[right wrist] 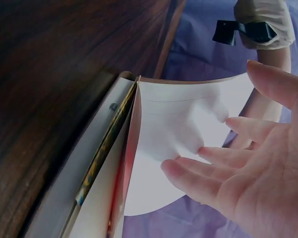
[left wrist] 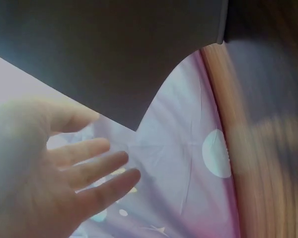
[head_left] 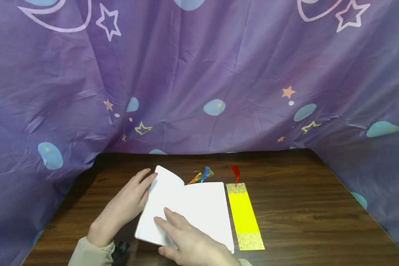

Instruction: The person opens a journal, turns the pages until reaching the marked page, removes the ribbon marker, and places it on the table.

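An opened notebook (head_left: 203, 207) with white pages lies on the table, its left side raised at a tilt. Along that side's outer edge my left hand (head_left: 128, 205) has its fingertips, fingers extended; the left wrist view shows the dark underside of the cover (left wrist: 104, 54) above this hand (left wrist: 64, 173). My right hand (head_left: 189, 236) reaches over the lower pages, and in the right wrist view its straight fingertips meet the white page (right wrist: 174, 114). Between the pages sits a patterned bookmark edge (right wrist: 107, 144); orange, green and blue tassels (head_left: 203, 175) stick out at the top.
Right of the notebook, a yellow bookmark (head_left: 243, 214) with glittery ends and a red tassel (head_left: 235, 173) lies flat. The dark wooden table (head_left: 302, 207) meets a purple patterned cloth (head_left: 186, 74) behind and at both sides. A black strap (right wrist: 246, 30) is on the left sleeve.
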Demonstrator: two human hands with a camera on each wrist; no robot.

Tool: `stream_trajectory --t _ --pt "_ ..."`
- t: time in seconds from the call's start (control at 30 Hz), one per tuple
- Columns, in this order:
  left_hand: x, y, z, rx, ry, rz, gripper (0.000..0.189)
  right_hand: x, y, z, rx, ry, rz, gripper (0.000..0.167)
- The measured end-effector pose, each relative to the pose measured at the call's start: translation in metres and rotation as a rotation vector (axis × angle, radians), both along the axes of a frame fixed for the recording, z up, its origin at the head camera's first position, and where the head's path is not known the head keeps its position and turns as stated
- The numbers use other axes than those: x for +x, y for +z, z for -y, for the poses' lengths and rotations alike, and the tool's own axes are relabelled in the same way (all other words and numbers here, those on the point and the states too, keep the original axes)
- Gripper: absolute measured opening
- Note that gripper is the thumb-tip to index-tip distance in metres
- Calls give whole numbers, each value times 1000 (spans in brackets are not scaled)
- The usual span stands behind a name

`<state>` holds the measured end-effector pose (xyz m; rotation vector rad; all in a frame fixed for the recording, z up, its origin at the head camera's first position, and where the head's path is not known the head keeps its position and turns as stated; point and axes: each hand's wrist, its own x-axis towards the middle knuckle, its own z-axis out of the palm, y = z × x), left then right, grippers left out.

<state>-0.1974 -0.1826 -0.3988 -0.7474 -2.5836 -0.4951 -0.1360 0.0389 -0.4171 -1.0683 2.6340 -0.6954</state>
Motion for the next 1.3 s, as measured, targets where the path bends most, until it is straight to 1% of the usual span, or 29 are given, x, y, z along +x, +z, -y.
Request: stream_trajectory --t 0.07,0.23,0.3,0.4,0.47,0.57,0.63,0.7,0.8,0.93,1.03,1.13,1.3 --pt "1 1 -3 -18 -21 -18 40 0 0 -1 14 8 -6 66" --pt "7 2 -12 -126 -76 -53 42 1 -2 -1 41 44 -91 68" --pt "10 3 -15 -163 -90 -62 44 1 -2 -1 44 59 -126 69" --pt "14 2 -18 -198 -94 -51 46 2 -3 -1 63 71 -133 70" --pt "15 1 -19 -219 -89 -34 46 3 -1 -3 87 78 -129 69" --pt "14 -1 -20 -239 -71 14 45 2 5 -8 137 80 -90 66" --pt "13 -2 -18 -241 -53 58 44 1 10 -14 163 68 -67 65" --pt "12 -3 -17 -237 -37 104 43 -2 17 -22 180 33 -40 64" --pt "11 -3 -15 -227 -13 166 41 -7 26 -36 173 -25 -26 61" --pt "11 -3 -15 -227 2 219 39 -15 32 -56 128 -60 -32 60" --pt "10 -2 -15 -231 5 240 40 -20 33 -68 98 -66 -47 60" --pt "10 -1 -15 -234 4 251 40 -24 31 -77 79 -79 -39 62" --pt "10 -3 -14 -222 5 269 41 -28 21 -89 63 -102 -16 71"
